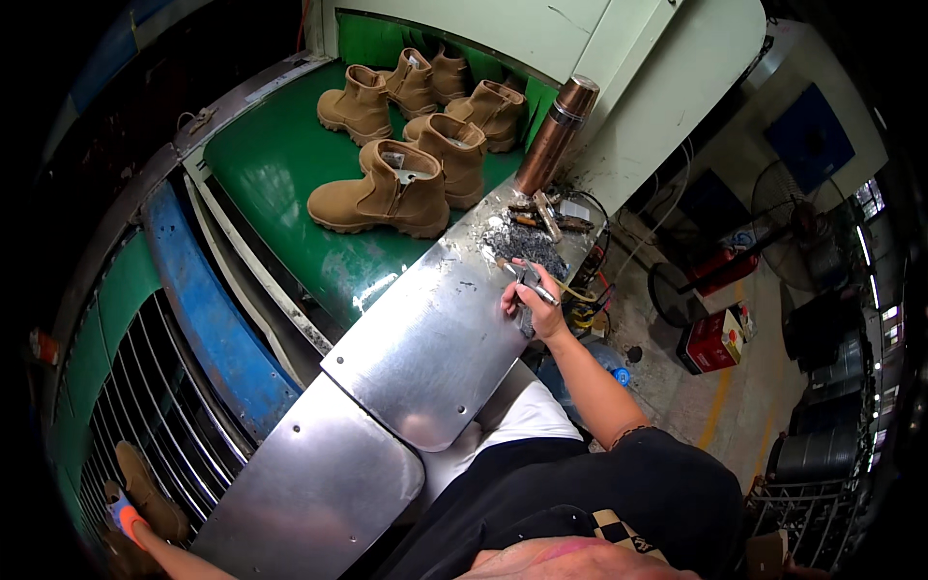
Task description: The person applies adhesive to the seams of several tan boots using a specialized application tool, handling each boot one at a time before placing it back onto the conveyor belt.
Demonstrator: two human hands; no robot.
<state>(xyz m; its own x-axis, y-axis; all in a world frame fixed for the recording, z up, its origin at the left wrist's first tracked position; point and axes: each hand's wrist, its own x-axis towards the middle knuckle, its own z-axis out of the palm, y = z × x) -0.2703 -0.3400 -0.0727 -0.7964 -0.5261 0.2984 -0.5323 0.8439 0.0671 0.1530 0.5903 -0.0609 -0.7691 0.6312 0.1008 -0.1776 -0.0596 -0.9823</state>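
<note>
My right hand is closed around a slim, silver, pen-like metal tool over the metal worktop. Next to its fingers lies a heap of dark grey scraps. Far to the left, my left hand, in an orange and pale blue covering, grips a tan boot on the barred rack; its fingertips are small and partly hidden. Several tan ankle boots with side zips stand on the green belt.
A copper-coloured flask stands at the worktop's far end, near small tools. Behind the boots rises a pale machine housing. A blue curved metal edge borders the rack. At right are a standing fan and a red tin.
</note>
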